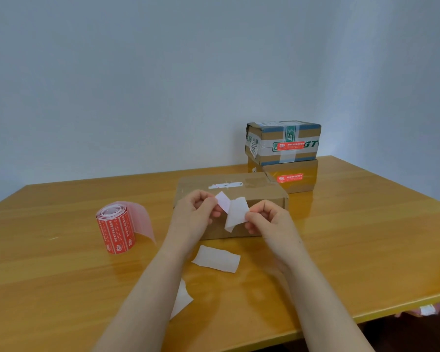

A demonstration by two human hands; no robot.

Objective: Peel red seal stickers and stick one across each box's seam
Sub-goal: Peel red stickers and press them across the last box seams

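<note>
A flat brown cardboard box point(259, 191) lies on the table in front of me, taped along its top seam with a white strip. Just above its near edge my left hand point(196, 214) pinches a sticker point(223, 201) whose pale back faces me. My right hand point(269, 221) pinches the white backing paper point(236, 214) attached to it. The roll of red seal stickers point(116, 231) stands to the left, a loose pinkish tail curling off it. Two stacked boxes point(283, 142) at the back right each carry a red seal sticker point(290, 145) on the front.
Two white backing scraps lie on the wooden table point(61, 275): one point(216, 259) between my forearms, another point(182, 298) partly under my left arm. The table's front right edge runs diagonally at right. A plain wall stands behind.
</note>
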